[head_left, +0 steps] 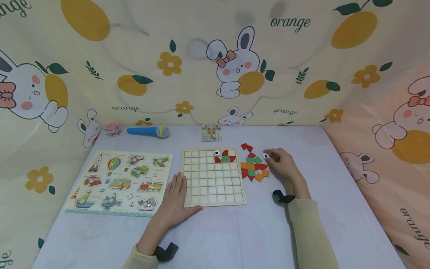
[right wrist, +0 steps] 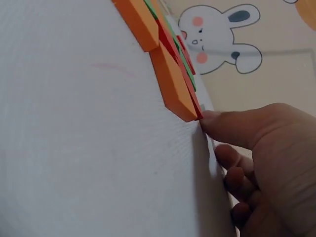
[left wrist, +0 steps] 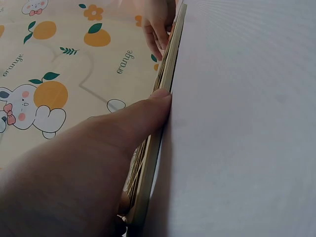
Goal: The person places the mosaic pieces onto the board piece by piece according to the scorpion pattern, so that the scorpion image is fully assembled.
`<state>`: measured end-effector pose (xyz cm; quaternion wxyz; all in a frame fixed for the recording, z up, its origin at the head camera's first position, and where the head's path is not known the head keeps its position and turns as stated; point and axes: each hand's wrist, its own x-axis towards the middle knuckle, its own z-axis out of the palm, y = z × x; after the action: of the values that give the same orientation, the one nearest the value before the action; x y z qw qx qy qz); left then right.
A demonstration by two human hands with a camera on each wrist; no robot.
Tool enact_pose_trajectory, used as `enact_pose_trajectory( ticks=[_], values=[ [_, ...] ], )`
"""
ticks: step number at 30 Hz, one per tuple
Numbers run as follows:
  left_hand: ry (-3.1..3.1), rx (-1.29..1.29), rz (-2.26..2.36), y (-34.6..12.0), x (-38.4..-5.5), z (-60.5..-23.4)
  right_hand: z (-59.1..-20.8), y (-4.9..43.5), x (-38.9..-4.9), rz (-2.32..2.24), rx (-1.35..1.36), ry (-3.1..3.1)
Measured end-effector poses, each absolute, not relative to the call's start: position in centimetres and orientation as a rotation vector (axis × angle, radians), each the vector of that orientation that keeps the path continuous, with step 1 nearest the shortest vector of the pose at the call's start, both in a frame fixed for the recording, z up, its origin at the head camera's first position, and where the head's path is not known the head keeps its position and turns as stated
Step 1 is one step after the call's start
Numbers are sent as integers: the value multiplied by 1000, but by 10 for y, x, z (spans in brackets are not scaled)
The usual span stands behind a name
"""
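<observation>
In the head view I see the left hand [head_left: 175,201] laid flat and ungripped over the lower left corner of the gridded board [head_left: 214,183], fingers straight, thumb out along the near edge. The right hand [head_left: 284,163] appears to pinch a white piece with a black dot [head_left: 265,155] between thumb and index finger, just beside the loose coloured pieces [head_left: 251,166] right of the board. I judge the white piece light, stiff and rather smooth, hard to break but easy to flick away; I would take it by two opposite edges, with little squeeze. In the left wrist view I get the board edge-on, the left thumb against its rim; it looks thin and rigid, best steadied at the frame, clear of the cells. In the right wrist view the right thumb reaches to the desk [right wrist: 108,148] beside a red corner, near an orange piece [right wrist: 175,89], the other fingers curled. The white piece doesn't show here, so I cannot confirm from this angle how firm the pinch is.
</observation>
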<state>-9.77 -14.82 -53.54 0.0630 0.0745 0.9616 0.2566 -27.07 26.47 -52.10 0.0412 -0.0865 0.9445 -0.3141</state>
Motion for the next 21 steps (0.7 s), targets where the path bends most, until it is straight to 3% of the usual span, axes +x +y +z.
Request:
enact_pose_trajectory(
  ticks=[21],
  values=[
    [2880,216,761,-152,-97,-534,-513,244,-276,-1029,-56,2926]
  ],
)
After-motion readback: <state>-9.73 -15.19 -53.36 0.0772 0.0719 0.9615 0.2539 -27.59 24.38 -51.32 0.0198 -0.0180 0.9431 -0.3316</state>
